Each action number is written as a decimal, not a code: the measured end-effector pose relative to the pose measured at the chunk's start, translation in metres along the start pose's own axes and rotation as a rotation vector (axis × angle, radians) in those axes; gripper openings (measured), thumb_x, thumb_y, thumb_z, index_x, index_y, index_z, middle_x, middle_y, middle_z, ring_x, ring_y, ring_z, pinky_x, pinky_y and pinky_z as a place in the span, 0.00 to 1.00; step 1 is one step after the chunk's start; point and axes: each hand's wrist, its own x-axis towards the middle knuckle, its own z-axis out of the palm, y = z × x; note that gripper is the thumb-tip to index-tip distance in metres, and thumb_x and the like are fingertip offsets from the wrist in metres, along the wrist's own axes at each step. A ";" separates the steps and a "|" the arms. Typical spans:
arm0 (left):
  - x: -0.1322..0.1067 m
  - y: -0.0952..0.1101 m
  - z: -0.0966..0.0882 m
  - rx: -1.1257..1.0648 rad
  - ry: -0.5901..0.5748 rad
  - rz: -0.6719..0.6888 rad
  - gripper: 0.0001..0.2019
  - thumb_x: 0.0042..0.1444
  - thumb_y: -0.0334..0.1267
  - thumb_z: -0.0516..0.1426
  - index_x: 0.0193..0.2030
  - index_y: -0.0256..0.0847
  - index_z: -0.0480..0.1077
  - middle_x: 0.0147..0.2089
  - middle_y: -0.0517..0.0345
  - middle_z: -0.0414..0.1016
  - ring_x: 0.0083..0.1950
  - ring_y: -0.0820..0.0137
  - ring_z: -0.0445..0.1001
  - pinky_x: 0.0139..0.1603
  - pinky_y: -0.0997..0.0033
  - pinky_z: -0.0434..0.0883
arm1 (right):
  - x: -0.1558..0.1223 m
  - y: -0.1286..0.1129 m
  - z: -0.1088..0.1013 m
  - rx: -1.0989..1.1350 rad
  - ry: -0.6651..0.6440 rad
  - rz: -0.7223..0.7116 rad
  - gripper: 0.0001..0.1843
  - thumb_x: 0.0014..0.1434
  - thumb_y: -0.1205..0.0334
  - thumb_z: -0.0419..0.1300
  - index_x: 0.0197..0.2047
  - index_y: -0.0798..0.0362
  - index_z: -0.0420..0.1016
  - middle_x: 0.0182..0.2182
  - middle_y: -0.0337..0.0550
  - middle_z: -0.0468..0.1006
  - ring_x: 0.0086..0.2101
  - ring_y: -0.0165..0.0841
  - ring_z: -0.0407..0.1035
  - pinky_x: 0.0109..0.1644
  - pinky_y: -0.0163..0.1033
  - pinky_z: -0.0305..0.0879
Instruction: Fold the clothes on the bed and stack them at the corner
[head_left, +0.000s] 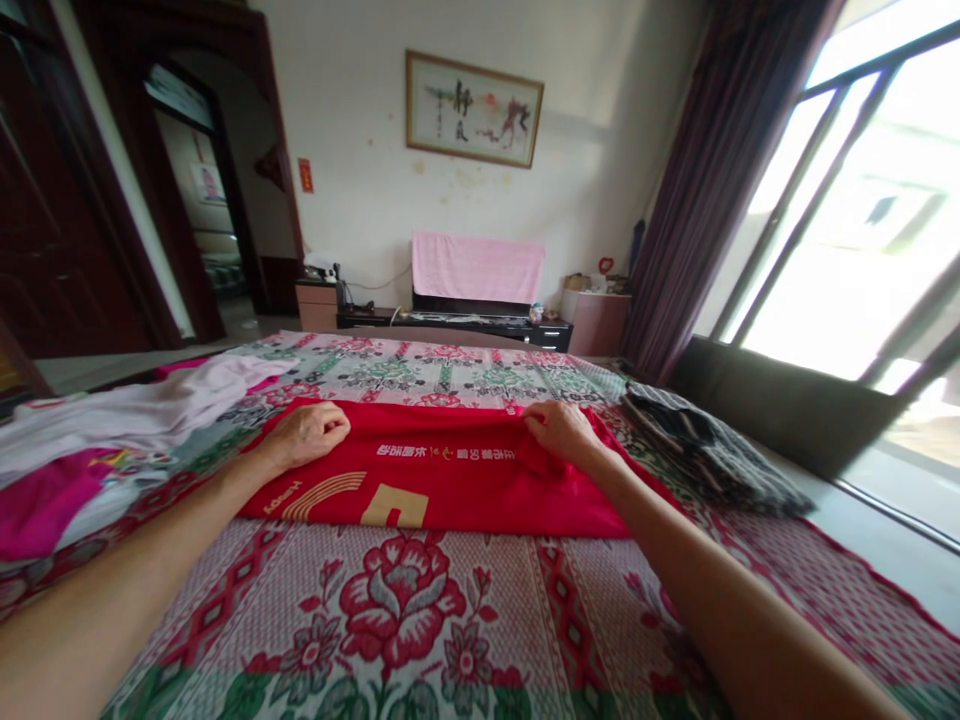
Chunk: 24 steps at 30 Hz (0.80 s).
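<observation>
A red shirt (450, 485) with white and gold print lies folded across a flowered bed cover (390, 620). My left hand (307, 432) pinches the shirt's far edge at its left end, fingers curled shut on the cloth. My right hand (561, 430) grips the same folded edge at the right end. Both arms reach forward over the bed.
A heap of pink and white clothes (97, 440) lies at the left of the bed. A dark striped folded garment (705, 440) lies at the right. Beyond stand a low cabinet with a pink-covered screen (478, 268), a doorway (202, 200) and a large window (862, 200).
</observation>
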 end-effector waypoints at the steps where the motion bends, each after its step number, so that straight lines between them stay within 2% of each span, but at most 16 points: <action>1: 0.000 0.002 0.000 0.001 -0.003 0.002 0.13 0.50 0.41 0.50 0.27 0.43 0.74 0.36 0.55 0.78 0.36 0.68 0.74 0.43 0.72 0.67 | -0.001 0.001 -0.001 0.000 -0.027 -0.001 0.14 0.58 0.61 0.52 0.32 0.49 0.80 0.29 0.40 0.79 0.29 0.30 0.69 0.31 0.33 0.54; 4: -0.001 0.005 -0.002 0.018 -0.006 -0.007 0.15 0.53 0.46 0.50 0.28 0.44 0.76 0.38 0.55 0.79 0.41 0.66 0.75 0.48 0.72 0.67 | -0.003 0.001 0.000 -0.003 -0.091 0.009 0.17 0.60 0.55 0.53 0.26 0.52 0.78 0.24 0.42 0.77 0.25 0.29 0.67 0.29 0.33 0.52; 7: 0.000 0.003 -0.004 0.082 0.023 -0.077 0.20 0.57 0.47 0.46 0.35 0.43 0.77 0.44 0.53 0.79 0.46 0.64 0.74 0.52 0.70 0.66 | -0.003 -0.001 0.006 0.033 0.041 -0.041 0.18 0.61 0.58 0.51 0.26 0.53 0.77 0.27 0.44 0.78 0.30 0.31 0.69 0.33 0.32 0.57; 10: 0.000 -0.005 -0.005 0.208 -0.015 -0.180 0.23 0.58 0.45 0.42 0.42 0.39 0.76 0.49 0.48 0.77 0.51 0.61 0.73 0.55 0.66 0.65 | -0.002 -0.005 0.017 0.131 0.116 -0.194 0.15 0.62 0.62 0.50 0.34 0.52 0.78 0.36 0.45 0.79 0.39 0.33 0.71 0.42 0.34 0.62; 13: -0.004 -0.018 -0.003 0.308 -0.128 -0.348 0.27 0.58 0.48 0.43 0.52 0.34 0.72 0.57 0.41 0.72 0.57 0.56 0.70 0.60 0.60 0.62 | -0.004 -0.009 0.031 0.191 0.017 -0.318 0.16 0.62 0.60 0.51 0.48 0.52 0.75 0.47 0.47 0.77 0.47 0.36 0.70 0.51 0.40 0.63; 16: -0.008 -0.029 0.001 0.299 -0.226 -0.478 0.31 0.58 0.53 0.43 0.61 0.37 0.65 0.67 0.42 0.60 0.66 0.53 0.60 0.63 0.54 0.58 | -0.009 -0.011 0.040 0.183 -0.103 -0.326 0.23 0.63 0.55 0.51 0.58 0.52 0.69 0.58 0.50 0.69 0.57 0.41 0.63 0.59 0.49 0.59; 20: -0.010 -0.033 0.002 0.265 -0.298 -0.532 0.35 0.58 0.57 0.39 0.67 0.40 0.57 0.72 0.46 0.47 0.71 0.54 0.49 0.66 0.48 0.52 | -0.014 -0.012 0.039 0.166 -0.191 -0.278 0.26 0.65 0.52 0.46 0.63 0.52 0.64 0.63 0.50 0.62 0.62 0.43 0.56 0.63 0.54 0.53; 24: -0.009 -0.027 -0.001 0.246 -0.290 -0.564 0.36 0.58 0.59 0.38 0.68 0.41 0.55 0.73 0.47 0.44 0.72 0.51 0.47 0.65 0.42 0.52 | -0.015 -0.014 0.035 0.143 -0.260 -0.228 0.29 0.65 0.49 0.44 0.66 0.51 0.60 0.66 0.49 0.57 0.64 0.45 0.50 0.64 0.58 0.49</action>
